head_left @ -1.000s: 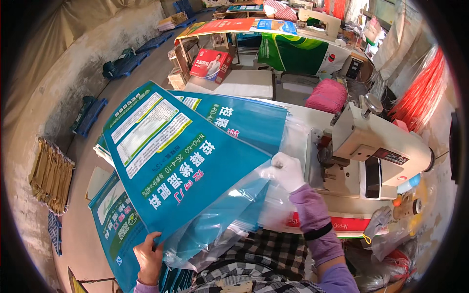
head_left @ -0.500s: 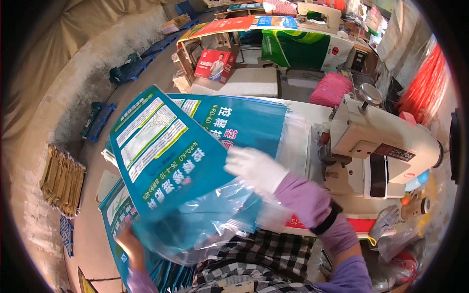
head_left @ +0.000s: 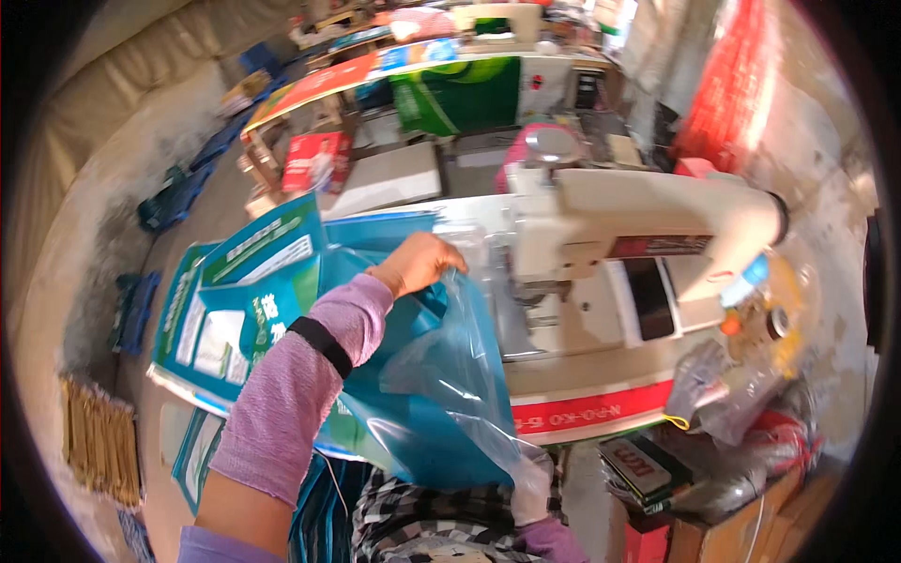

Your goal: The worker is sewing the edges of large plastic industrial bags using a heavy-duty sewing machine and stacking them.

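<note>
A teal printed plastic bag (head_left: 404, 422) with a clear plastic liner (head_left: 441, 366) is spread in front of me, folded and bulging. My left hand (head_left: 422, 265), bare, pinches the bag's far edge near the sewing machine. Its purple-sleeved arm crosses over the bag. Close to my lap, my right hand (head_left: 531, 483), in a white glove, grips the near right end of the bag and liner; its fingers are partly blurred. More printed teal bags (head_left: 211, 342) lie under and to the left. The cream sewing machine (head_left: 648, 211) stands to the right, its head beside the liner.
A phone (head_left: 649, 296) lies under the machine's arm. The table's red front strip (head_left: 601, 410) runs near me. Pink thread (head_left: 514, 155) and a red box (head_left: 316, 161) are farther off. Plastic-wrapped goods and cartons (head_left: 779, 516) crowd the lower right. Brown stacked sheets (head_left: 101, 441) stand left.
My left hand has swung up from the lower left to the bag's far edge. My right hand has dropped toward my lap. The bag has folded over, and the view has shifted right.
</note>
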The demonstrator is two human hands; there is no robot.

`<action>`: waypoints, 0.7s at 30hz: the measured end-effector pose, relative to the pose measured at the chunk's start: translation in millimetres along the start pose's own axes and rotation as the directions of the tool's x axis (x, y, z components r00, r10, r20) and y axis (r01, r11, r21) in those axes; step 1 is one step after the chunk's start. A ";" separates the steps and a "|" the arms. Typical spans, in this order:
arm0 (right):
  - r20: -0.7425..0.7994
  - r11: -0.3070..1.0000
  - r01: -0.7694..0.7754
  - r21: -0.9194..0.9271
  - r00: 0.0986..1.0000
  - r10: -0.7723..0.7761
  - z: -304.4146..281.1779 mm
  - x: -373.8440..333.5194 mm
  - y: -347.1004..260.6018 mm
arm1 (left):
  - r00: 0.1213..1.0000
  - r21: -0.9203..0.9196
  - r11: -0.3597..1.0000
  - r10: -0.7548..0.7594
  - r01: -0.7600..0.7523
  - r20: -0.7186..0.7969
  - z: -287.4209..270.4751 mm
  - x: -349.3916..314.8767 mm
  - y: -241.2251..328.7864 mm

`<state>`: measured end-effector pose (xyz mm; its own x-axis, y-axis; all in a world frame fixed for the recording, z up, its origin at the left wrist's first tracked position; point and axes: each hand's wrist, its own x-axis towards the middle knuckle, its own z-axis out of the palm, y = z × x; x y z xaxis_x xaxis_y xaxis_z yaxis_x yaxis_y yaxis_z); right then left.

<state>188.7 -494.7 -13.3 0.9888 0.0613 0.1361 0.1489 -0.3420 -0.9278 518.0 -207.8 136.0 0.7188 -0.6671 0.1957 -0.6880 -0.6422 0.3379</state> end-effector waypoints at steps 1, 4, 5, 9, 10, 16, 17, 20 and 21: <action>-0.022 0.953 0.165 -0.254 0.984 -0.176 -12.0 -5.0 8.7 | 0.998 -0.062 0.998 0.012 -0.008 0.067 23.9 21.2 3.0; -0.124 0.943 -0.327 0.061 0.935 0.332 -37.4 -1.0 -41.1 | 0.996 -0.165 0.982 -0.083 0.088 0.037 56.6 45.5 9.2; -0.147 0.816 -0.458 0.353 0.834 0.532 -45.1 6.5 -60.8 | 0.997 -0.169 0.983 -0.067 0.073 0.044 65.6 48.8 7.2; -0.084 0.973 -0.092 -0.212 0.994 0.076 -49.4 -17.0 -41.9 | 0.978 -0.534 0.829 -0.207 0.164 -0.021 88.5 46.2 -11.5; 0.010 0.944 0.006 -0.329 1.000 -0.003 -53.3 -10.3 -33.0 | 0.959 -0.625 0.752 -0.282 0.209 -0.019 90.5 43.2 -11.8; -0.073 0.969 -0.003 -0.246 0.997 -0.015 -44.8 -0.5 -11.1 | 0.949 -0.423 0.899 -0.221 0.110 -0.224 101.2 46.4 2.9; -0.093 0.978 -0.062 -0.201 0.995 0.044 -48.4 -0.7 -17.7 | 0.953 -0.426 0.898 -0.214 0.106 -0.214 100.4 46.2 3.8; -0.143 0.979 -0.181 -0.096 0.975 0.167 -42.8 -6.1 -5.6 | 0.980 -0.106 0.985 0.117 -0.135 -0.163 92.1 47.4 2.2; -0.132 0.974 -0.201 -0.108 0.974 0.186 -43.1 -4.9 -4.5 | 0.968 -0.097 0.969 0.215 -0.228 -0.126 88.5 45.8 2.1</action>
<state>183.6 -533.9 5.1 0.9918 -0.1276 0.0054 -0.0526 -0.4470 -0.8930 540.7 -273.1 64.2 0.5606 -0.7369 0.3778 -0.8207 -0.4334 0.3723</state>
